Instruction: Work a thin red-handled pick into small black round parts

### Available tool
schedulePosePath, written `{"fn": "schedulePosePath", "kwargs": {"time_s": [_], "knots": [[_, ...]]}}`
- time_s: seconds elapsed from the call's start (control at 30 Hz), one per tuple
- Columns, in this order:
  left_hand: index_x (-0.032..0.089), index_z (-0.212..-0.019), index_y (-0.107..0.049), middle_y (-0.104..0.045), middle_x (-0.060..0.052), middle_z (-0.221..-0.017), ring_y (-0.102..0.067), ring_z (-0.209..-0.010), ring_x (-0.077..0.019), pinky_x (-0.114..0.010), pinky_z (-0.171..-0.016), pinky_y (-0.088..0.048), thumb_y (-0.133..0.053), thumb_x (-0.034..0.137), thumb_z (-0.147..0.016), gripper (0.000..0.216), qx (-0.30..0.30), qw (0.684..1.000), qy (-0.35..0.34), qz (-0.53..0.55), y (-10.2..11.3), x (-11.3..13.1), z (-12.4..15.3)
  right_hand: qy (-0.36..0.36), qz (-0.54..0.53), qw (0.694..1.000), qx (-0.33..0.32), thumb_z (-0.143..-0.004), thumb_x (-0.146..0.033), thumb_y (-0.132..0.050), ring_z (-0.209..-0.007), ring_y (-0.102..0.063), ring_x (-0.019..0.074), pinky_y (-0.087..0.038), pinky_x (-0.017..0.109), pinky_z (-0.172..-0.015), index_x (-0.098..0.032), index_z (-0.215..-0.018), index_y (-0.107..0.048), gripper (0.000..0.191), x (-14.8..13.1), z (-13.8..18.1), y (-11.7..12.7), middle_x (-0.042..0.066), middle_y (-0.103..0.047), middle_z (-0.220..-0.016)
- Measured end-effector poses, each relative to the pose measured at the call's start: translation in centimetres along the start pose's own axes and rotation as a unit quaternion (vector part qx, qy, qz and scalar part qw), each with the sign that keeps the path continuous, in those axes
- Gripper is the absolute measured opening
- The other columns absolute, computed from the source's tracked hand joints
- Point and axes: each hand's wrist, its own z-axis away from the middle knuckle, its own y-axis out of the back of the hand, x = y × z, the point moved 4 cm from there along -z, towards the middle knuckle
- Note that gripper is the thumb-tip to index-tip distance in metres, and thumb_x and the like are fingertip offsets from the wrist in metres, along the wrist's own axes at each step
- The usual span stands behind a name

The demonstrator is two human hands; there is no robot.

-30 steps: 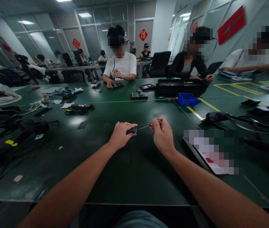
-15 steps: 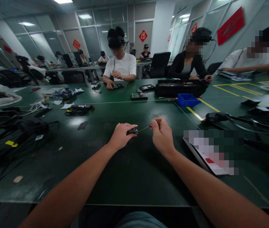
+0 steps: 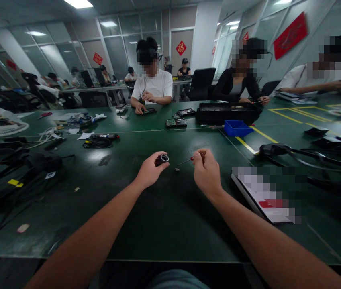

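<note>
My left hand (image 3: 151, 169) is closed around a short black cylinder (image 3: 158, 161), whose open end shows a pale ring and faces right. In my right hand (image 3: 207, 172) is a thin screwdriver (image 3: 186, 161) with a reddish handle, its shaft pointing left toward the cylinder. Just below the screwdriver's tip is a small metallic part (image 3: 176, 169); whether it touches the tip or lies on the table I cannot tell. A gap separates the screwdriver from the cylinder.
Right of my forearm lies a partly blurred white booklet (image 3: 257, 200). A blue bin (image 3: 238, 128), a long black case (image 3: 227, 113) and circuit-board devices (image 3: 176, 123) stand farther back on the green table (image 3: 164, 224). Black straps and cables (image 3: 13, 172) cover the left. Co-workers sit opposite.
My left hand has drawn the cylinder slightly left and tilted its end toward me, away from the screwdriver. The small metallic part now shows apart from the cylinder. My right hand has barely moved.
</note>
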Motion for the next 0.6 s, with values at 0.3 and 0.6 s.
{"fn": "schedulePosePath", "kwargs": {"time_s": [0.3, 0.6], "knots": [[0.019, -0.102, -0.056, -0.063, -0.006, -0.09, -0.059, -0.071, -0.014, -0.025, -0.061, -0.047, -0.056, 0.045, -0.093, 0.028, -0.01, 0.987, 0.093, 0.13, 0.6, 1.4, -0.5, 0.039, -0.034, 0.998, 0.029, -0.1, -0.038, -0.045, -0.076, -0.061, 0.0204, -0.045, 0.035, -0.071, -0.024, -0.097, -0.057, 0.019, -1.0, 0.5, 0.5, 0.002, -0.066, -0.082], [0.023, -0.105, -0.074, -0.072, -0.008, -0.106, -0.066, -0.097, -0.0261, -0.04, -0.089, -0.051, -0.056, 0.029, -0.09, 0.024, -0.146, 0.956, -0.042, -0.25, -2.1, 2.9, -1.5, 0.066, -0.052, 0.996, 0.044, -0.101, -0.036, -0.045, -0.075, -0.062, 0.0203, -0.045, 0.035, -0.072, -0.025, -0.097, -0.056, 0.017, -1.6, 0.7, 0.8, 0.002, -0.064, -0.081]]}}
